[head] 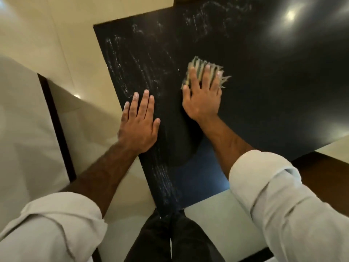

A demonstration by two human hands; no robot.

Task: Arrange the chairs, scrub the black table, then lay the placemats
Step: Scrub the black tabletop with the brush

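The black table (264,91) fills the middle and right of the head view, with white soapy streaks (132,69) along its left side and far edge. My right hand (203,97) presses flat on a pale scrubbing pad (202,67) on the tabletop; the pad is blurred and shows past my fingertips. To its left, my left hand (139,123) lies palm down on the table near the left edge, fingers spread, holding nothing. Both sleeves are rolled up.
A chair with a beige cushion and dark frame (28,129) stands at the left, close to the table's edge. Another pale seat (217,214) sits below the table's near edge, by my dark trousers. The floor is cream tile (56,35).
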